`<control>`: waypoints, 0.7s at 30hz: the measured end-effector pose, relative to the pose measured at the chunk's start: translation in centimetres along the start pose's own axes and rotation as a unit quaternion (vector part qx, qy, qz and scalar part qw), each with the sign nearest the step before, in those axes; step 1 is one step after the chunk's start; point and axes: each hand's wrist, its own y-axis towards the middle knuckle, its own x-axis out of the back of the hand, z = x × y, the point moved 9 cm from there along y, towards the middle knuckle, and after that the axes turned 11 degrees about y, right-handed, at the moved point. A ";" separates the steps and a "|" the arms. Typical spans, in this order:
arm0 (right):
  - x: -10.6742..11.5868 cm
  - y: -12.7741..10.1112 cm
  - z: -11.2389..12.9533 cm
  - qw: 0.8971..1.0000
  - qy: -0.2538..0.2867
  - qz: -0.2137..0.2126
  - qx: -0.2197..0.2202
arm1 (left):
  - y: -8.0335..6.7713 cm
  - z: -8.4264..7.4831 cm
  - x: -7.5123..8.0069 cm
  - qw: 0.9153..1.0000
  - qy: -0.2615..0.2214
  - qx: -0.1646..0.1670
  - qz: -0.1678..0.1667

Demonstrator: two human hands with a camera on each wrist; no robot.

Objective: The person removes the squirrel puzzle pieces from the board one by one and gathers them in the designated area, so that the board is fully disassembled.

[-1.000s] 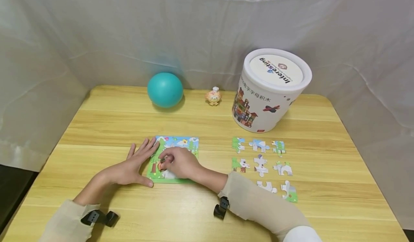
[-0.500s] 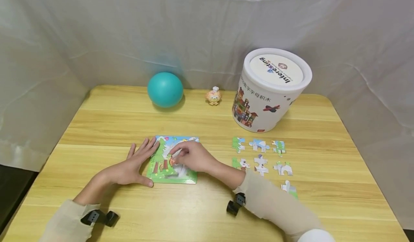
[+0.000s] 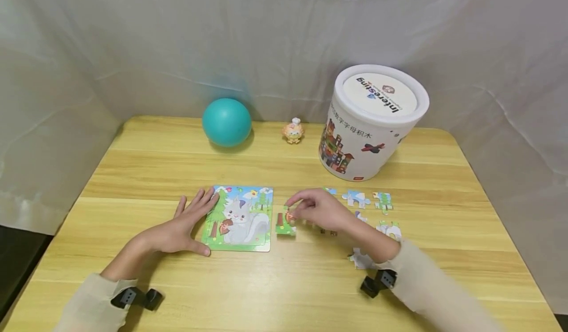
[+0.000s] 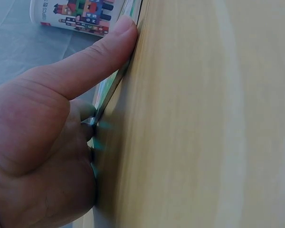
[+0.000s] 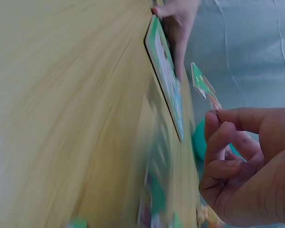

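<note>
My right hand (image 3: 326,211) pinches a jigsaw piece (image 3: 284,227) printed with green grass, a brown trunk and part of an acorn, lifted over the table just right of the square puzzle board (image 3: 246,228). In the right wrist view the piece (image 5: 202,83) is gripped at one end between thumb and forefinger. A grey squirrel with an acorn shows on the board. My left hand (image 3: 179,229) rests along the board's left side, fingers spread and thumb at the near left corner. In the left wrist view, that thumb (image 4: 97,59) lies straight against the board's edge.
Several loose jigsaw pieces (image 3: 356,199) lie in rows at the right, some hidden under my right arm. A tall white bucket (image 3: 361,139) stands behind them. A teal ball (image 3: 227,123) and a small chick figurine (image 3: 293,131) sit near the back edge.
My right hand has moved right, from over the board to beyond its right edge, carrying the jigsaw piece. The squirrel picture is now uncovered. My left hand has stayed put.
</note>
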 end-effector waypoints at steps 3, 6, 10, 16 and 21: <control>1.4 -1.2 -0.6 1.000 -0.001 0.004 -0.007 | 0.0 0.0 0.0 1.000 0.000 0.003 0.001; 2.7 -2.3 -1.1 1.000 0.000 0.008 -0.015 | -0.1 0.0 0.0 1.000 -0.002 0.004 0.001; 4.0 -3.9 -1.8 1.000 -0.007 0.006 -0.025 | -0.1 0.0 0.0 1.000 -0.003 0.005 0.001; 5.4 -6.2 -3.0 0.999 -0.022 -0.007 -0.036 | -0.1 0.0 -0.1 1.000 -0.001 0.005 0.003; 6.0 -7.5 -3.9 0.999 -0.031 -0.012 -0.033 | 0.0 0.1 0.0 1.000 0.001 0.003 0.003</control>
